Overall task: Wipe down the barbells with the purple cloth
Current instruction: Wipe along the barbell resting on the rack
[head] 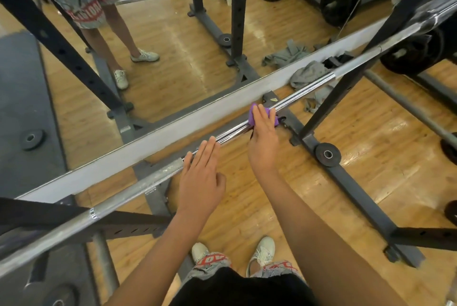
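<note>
A chrome barbell point(304, 91) runs diagonally from lower left to upper right, racked across a black power rack in front of a wall mirror. A purple cloth point(252, 115) is draped over the bar near its middle. My right hand point(263, 137) presses the cloth onto the bar with straight fingers. My left hand point(201, 174) lies flat on the bar just to the left of it, fingers straight and together, holding nothing.
Black rack uprights point(346, 98) and floor rails point(356, 197) stand on either side on the wooden floor. Small weight plates point(327, 154) sit on pegs. Grey rags point(311, 74) lie by the mirror's base point(173, 132). A dark mat point(22, 98) is at left.
</note>
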Demonstrator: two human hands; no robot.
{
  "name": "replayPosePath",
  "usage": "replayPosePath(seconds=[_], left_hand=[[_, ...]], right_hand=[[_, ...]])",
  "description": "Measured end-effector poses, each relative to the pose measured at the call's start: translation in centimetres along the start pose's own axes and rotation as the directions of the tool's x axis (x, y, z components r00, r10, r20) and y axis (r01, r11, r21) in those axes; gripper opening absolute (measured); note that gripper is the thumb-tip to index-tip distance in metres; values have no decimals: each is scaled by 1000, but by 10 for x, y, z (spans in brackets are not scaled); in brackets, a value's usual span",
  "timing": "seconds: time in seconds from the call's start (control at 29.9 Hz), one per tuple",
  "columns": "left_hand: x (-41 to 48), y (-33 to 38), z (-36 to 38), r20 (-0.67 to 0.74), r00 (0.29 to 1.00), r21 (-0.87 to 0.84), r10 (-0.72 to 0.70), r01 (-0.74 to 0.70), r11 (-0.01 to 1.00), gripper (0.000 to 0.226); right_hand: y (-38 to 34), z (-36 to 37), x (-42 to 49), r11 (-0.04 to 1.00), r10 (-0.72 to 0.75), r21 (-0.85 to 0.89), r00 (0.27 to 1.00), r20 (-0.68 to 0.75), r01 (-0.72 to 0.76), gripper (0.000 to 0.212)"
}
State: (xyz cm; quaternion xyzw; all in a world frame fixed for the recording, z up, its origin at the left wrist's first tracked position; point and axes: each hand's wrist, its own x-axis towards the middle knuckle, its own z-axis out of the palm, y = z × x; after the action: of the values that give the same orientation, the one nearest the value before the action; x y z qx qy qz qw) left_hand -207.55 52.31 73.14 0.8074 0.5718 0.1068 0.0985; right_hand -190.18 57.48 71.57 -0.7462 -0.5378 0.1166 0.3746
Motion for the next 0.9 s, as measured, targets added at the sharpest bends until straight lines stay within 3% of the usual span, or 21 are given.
replayPosePath(seconds=[0.07,0.17,0.3,0.5,0.74,0.9], left_hand=[[-1,-3,2,8,1000,9,10,-10,1000,78],[-7,-11,3,4,1000,23,-1,0,1000,85],[-15,-21,2,20,1000,63,16,-17,998,84],[-16,-21,1,26,999,89,29,-31,996,83],[-15,-25,-1,47,995,115,84,-89,989,91],[-16,-33,-6,87,987,151,135,-147,977,90]], right_hand=[[-17,17,-23,991,57,125,997,-60,-49,66],[-28,33,-55,974,-43,221,999,-11,45,67],[-10,31,-47,975,-137,181,991,15,132,77],[-21,30,-29,982,112,161,990,-88,-97,73],[-25,43,-49,987,-72,140,997,-41,77,73],[-22,34,-34,995,-17,97,998,-65,24,71]])
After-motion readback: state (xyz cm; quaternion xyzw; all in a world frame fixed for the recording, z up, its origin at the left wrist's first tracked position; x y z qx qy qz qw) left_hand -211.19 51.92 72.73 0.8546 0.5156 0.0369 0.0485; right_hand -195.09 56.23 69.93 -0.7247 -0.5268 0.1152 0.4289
